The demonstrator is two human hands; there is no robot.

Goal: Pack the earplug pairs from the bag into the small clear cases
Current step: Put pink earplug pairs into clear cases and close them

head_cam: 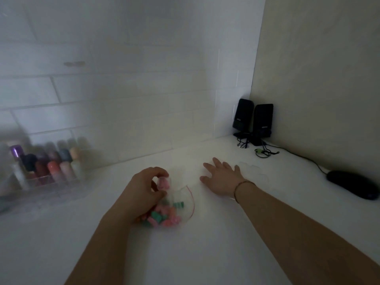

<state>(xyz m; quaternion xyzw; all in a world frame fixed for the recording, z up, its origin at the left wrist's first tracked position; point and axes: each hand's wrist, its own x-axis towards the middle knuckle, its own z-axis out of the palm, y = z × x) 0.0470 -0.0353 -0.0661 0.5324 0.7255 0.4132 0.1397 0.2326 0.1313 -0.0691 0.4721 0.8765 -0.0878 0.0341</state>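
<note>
Standing at the far left of the white countertop [205,254], a clear plastic organiser [41,182] holds blurred coloured bottles against the tiled wall. Nearer the middle, the left hand [144,188] curls its fingers and thumb around a small clear case [163,183] with pink earplugs inside, just above the clear zip bag [181,204] of pink and green foam earplugs [164,214] lying on the counter. The right hand [221,177] lies flat, fingers spread. Two black speakers [254,120] stand in the corner; a black computer mouse [351,184] sits far right.
</note>
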